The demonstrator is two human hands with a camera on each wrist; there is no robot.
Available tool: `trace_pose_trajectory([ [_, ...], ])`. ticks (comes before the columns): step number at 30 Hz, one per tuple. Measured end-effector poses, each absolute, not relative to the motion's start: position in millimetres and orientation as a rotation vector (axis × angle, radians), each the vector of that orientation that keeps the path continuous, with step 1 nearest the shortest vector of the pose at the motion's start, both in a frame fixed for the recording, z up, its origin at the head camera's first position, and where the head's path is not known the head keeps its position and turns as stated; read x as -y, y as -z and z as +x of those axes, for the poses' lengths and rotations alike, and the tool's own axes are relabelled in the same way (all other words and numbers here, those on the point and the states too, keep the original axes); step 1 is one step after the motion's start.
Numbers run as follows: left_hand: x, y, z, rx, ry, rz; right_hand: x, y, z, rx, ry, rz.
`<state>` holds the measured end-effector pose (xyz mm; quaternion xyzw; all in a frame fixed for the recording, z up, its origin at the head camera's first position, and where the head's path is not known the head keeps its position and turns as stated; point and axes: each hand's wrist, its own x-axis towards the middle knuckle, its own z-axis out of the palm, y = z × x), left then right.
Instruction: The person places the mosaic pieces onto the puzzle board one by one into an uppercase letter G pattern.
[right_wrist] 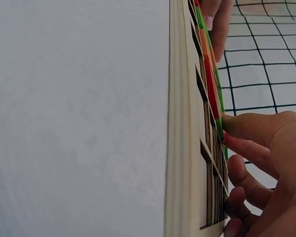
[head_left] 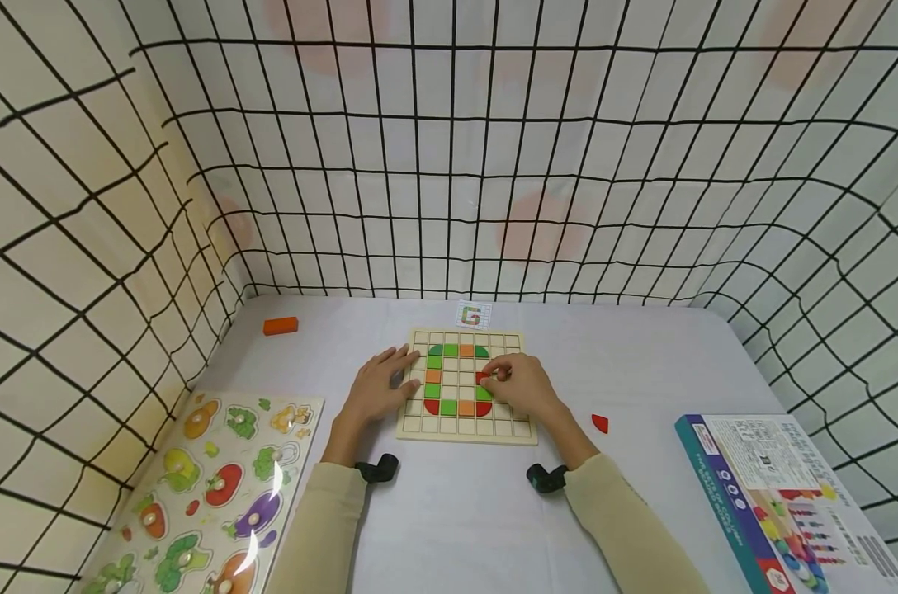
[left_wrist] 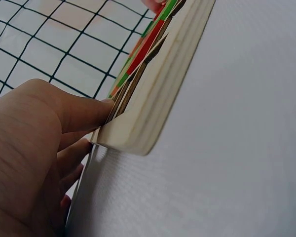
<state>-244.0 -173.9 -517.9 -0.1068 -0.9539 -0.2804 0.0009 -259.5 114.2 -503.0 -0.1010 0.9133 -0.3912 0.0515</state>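
A wooden grid board (head_left: 508, 429) lies on the white table, with green, orange and red tiles set in a ring of its squares. My left hand (head_left: 378, 384) rests at the board's left edge, thumb on the rim and fingers spread; the left wrist view shows the thumb on the board's corner area. At the ring's right side, my right hand (head_left: 525, 386) pinches a red tile (head_left: 481, 377) between thumb and index finger, just above a green tile (head_left: 484, 394). The right wrist view shows these fingertips (right_wrist: 227, 123) at the board's surface, the tile mostly hidden.
Behind the board lies a small pattern card (head_left: 474, 314). A loose red quarter-round tile (head_left: 601, 423) sits right of the board. An orange block (head_left: 281, 326) stands back left, a vegetable puzzle board (head_left: 219, 445) front left, a printed box (head_left: 761, 462) front right. Black netting (head_left: 456, 173) surrounds the table.
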Motion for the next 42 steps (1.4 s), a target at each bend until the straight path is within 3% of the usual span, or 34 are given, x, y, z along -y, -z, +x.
trace_pose_trajectory([
  [10,171.7,517.8,-244.3,2.996,0.878,-0.346,-128.8,499.9,-253.2,-2.791,1.269,-0.326],
  [21,171.6,516.5,-242.1,3.006,0.868,-0.336,-176.8,486.5,-233.6,-2.92,1.188,-0.241],
  [42,172.6,516.5,-242.5,2.994,0.886,-0.347,-268.4,507.6,-204.7,-3.003,1.085,-0.21],
])
